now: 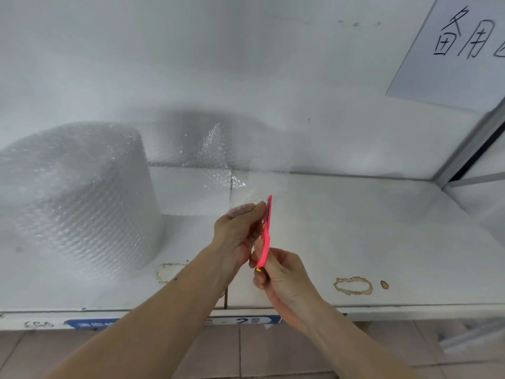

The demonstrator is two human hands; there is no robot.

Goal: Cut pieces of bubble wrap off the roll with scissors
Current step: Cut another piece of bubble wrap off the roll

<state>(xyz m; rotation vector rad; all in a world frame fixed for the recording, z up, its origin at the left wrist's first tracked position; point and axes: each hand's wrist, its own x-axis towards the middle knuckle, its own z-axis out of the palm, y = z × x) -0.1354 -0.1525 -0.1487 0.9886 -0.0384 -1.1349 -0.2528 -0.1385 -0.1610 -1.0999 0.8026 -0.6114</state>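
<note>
Shelf, white, stained. Roll upright at left, loose end trailing along back wall. L hand pinches top of pink scissors; R hand fisted on lower end. Blades appear closed.

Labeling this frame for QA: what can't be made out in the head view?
- pink tool: held edge-on between the left hand and right hand; blades, and whether it is open, not visible.
- bubble wrap roll: left side cut off by the frame edge; where the loose sheet joins it is unclear.
- shelf label: arms cover it; text blurred.
- wall sign: cropped at right.
</note>
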